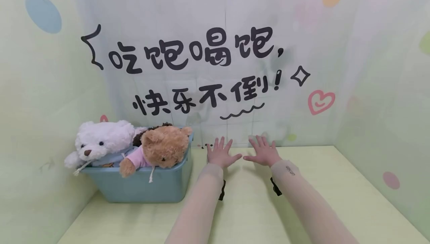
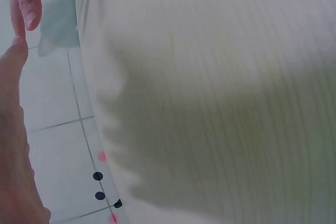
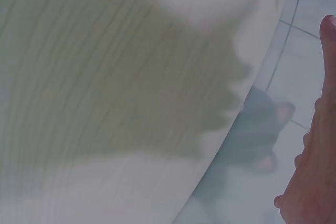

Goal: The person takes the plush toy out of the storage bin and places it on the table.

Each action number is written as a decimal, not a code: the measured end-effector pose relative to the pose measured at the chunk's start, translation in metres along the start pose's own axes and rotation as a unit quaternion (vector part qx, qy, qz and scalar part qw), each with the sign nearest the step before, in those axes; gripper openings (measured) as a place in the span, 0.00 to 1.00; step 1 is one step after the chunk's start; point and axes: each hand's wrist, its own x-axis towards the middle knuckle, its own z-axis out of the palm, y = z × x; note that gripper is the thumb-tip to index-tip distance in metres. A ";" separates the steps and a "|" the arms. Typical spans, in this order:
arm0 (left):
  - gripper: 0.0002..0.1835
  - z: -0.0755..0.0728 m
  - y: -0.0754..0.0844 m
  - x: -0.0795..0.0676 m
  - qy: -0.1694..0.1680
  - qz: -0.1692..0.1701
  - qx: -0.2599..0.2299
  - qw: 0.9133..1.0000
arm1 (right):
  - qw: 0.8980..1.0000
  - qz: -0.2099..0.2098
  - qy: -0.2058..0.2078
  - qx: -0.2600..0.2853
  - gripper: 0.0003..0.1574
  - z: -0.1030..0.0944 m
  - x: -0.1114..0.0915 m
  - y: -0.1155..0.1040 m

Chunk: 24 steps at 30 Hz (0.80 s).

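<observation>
Clearly, left hand (image 1: 220,156) and right hand (image 1: 265,155) hover (fingers (image 1: 221,143) spread).

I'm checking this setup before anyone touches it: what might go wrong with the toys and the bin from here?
The white bear and brown bear each have a paw over the rim of the blue bin, so a jolt might tip one out. The pale cord dangling below the brown bear could snag. The left hand is nearer the bin than the right hand, so an outward swing might bump it.
</observation>
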 end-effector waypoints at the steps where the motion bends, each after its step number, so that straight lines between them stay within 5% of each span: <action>1: 0.46 0.002 -0.001 0.000 0.001 0.001 -0.001 1.000 | 1.000 -0.001 0.001 -0.001 0.63 0.001 0.000 0.001; 11: 0.45 0.006 -0.002 -0.007 0.017 0.042 -0.072 0.996 | 0.999 -0.031 0.022 0.020 0.60 -0.002 -0.013 0.009; 24: 0.45 -0.020 0.004 -0.041 0.066 0.130 -0.030 0.989 | 0.989 -0.114 0.072 0.055 0.56 -0.014 -0.058 -0.013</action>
